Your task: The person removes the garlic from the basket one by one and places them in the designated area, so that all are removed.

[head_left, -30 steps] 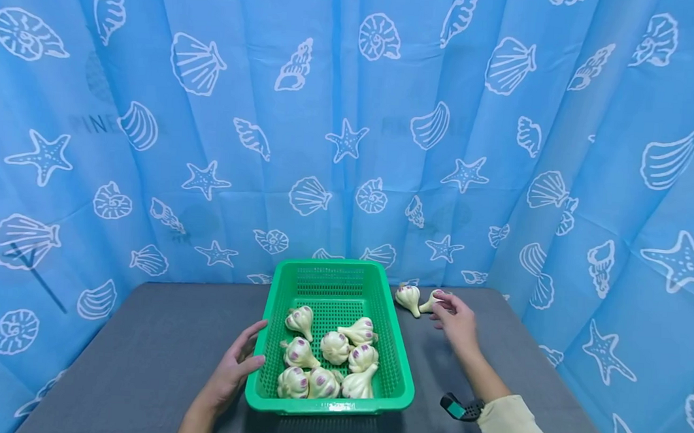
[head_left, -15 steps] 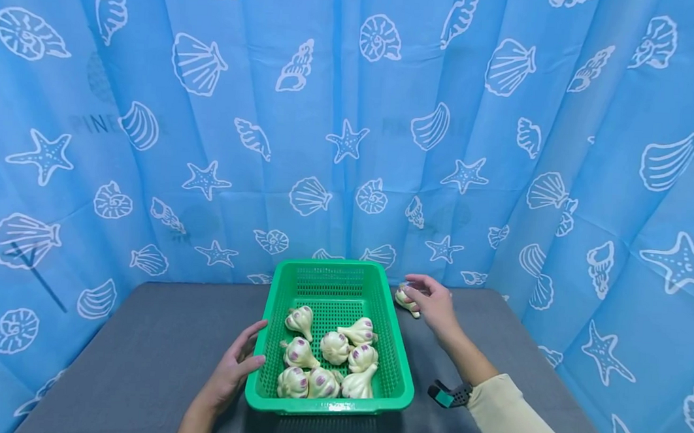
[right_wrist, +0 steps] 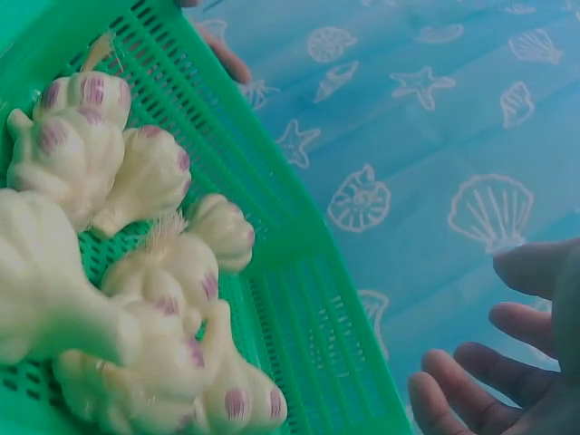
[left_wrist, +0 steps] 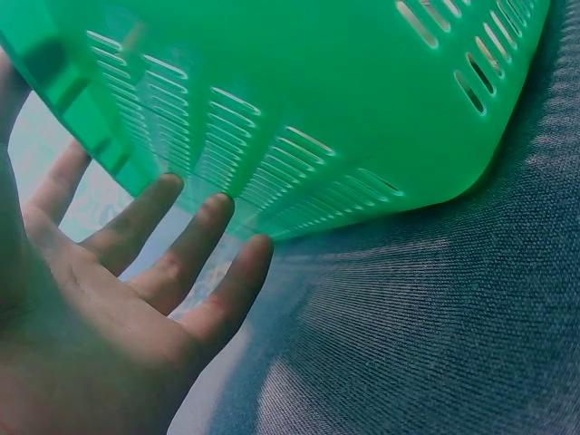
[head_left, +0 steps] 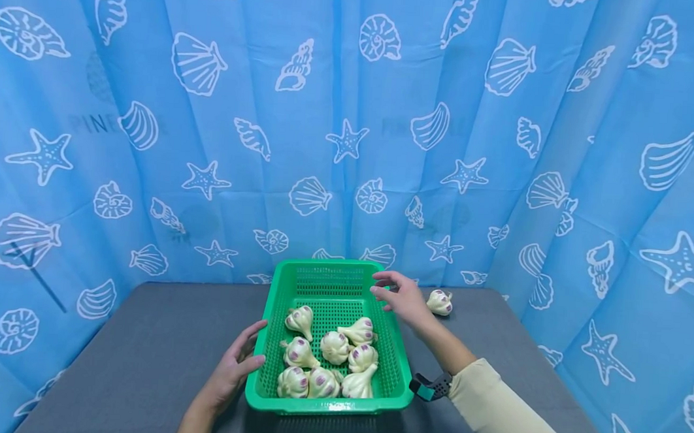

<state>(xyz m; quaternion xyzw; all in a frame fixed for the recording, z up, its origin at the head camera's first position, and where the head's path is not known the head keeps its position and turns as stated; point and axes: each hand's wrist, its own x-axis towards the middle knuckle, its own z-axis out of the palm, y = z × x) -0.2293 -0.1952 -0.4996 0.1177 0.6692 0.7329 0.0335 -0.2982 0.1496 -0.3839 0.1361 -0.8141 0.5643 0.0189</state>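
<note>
A green plastic basket (head_left: 328,408) stands on the table with several garlic bulbs (head_left: 335,348) inside, mostly toward its near end. My left hand (head_left: 234,366) rests against the basket's left side, thumb at the rim; in the left wrist view its spread fingers (left_wrist: 214,210) lie along the slotted wall. My right hand (head_left: 404,299) reaches over the basket's far right rim, fingers slightly bent and holding nothing. The right wrist view shows that hand (right_wrist: 507,362) beside the basket with its fingers apart. Just right of it, another garlic bulb (head_left: 439,302) lies on the table.
The grey table (head_left: 187,339) ends at a blue shell-print curtain (head_left: 351,145) that hangs behind and along both sides. A dark strap with a teal part (head_left: 429,389) sits at the right wrist.
My right hand has moved left from over the garlic on the table to the basket's right rim. The bulb at the right is uncovered. My left hand and the basket stay put.
</note>
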